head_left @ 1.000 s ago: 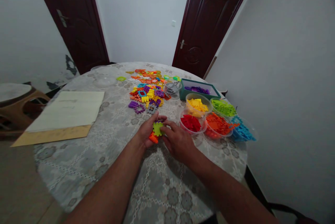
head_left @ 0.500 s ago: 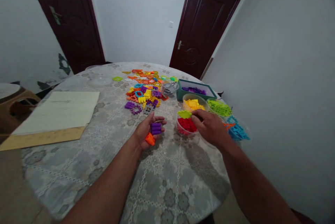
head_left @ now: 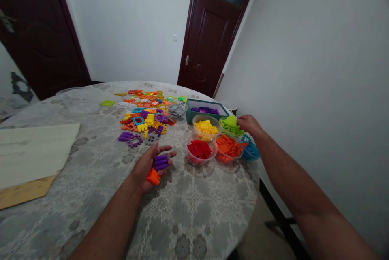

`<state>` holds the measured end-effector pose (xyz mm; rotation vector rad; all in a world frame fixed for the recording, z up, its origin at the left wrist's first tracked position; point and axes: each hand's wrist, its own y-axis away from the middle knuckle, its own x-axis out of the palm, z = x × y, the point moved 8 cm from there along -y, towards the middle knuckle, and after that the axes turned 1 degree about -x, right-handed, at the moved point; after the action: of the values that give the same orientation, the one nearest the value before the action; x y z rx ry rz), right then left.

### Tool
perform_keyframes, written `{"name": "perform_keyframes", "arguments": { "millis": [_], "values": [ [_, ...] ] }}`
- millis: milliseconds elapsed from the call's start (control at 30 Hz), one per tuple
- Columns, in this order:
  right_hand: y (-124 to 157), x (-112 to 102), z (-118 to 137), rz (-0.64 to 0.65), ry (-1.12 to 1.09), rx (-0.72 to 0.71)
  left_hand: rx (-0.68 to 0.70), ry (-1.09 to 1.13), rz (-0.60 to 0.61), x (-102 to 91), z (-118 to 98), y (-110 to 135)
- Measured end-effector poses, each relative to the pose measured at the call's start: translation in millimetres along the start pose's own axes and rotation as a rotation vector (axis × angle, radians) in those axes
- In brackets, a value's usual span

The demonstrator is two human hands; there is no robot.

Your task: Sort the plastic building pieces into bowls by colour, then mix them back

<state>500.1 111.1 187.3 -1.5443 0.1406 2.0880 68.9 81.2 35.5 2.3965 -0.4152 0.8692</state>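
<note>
My left hand (head_left: 149, 169) is palm up over the table, its fingers loosely curled. It holds a purple ridged building block (head_left: 161, 162) and an orange building block (head_left: 153, 177). At the tub of green pieces (head_left: 232, 129), my right hand (head_left: 248, 123) pinches a yellow-green toothed building piece (head_left: 231, 120) just over the heap. Beside it are round clear tubs of yellow pieces (head_left: 206, 127), red pieces (head_left: 199, 149), orange pieces (head_left: 227, 146) and blue pieces (head_left: 251, 148). The blue tub is partly behind my right forearm.
A mixed pile of coloured building pieces (head_left: 146, 122) lies beyond my left hand. Behind the tubs stands a green box (head_left: 190, 115) with purple pieces, near a clear tub of grey pieces (head_left: 176, 111). White sheets on cardboard (head_left: 33, 150) lie at the left.
My right hand has carried the yellow-green piece from over the red tub to the green tub, farther right. The view has turned right; my left hand still holds its blocks.
</note>
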Motion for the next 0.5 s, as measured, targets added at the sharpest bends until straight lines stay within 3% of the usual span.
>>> {"name": "perform_keyframes", "arguments": {
  "millis": [133,233,400,500],
  "values": [
    [17,-7,25,-0.098,0.015,-0.1,0.002,-0.008,-0.007,-0.7,1,-1],
    [49,0,62,-0.087,-0.022,-0.234,-0.001,-0.017,-0.012,-0.9,2,-1],
    [156,29,162,0.1,-0.271,-0.745,0.0,-0.003,0.037,2.4,4,0],
    [216,53,206,0.228,-0.34,-0.902,0.018,-0.001,0.089,5.3,4,0]
  ]
}}
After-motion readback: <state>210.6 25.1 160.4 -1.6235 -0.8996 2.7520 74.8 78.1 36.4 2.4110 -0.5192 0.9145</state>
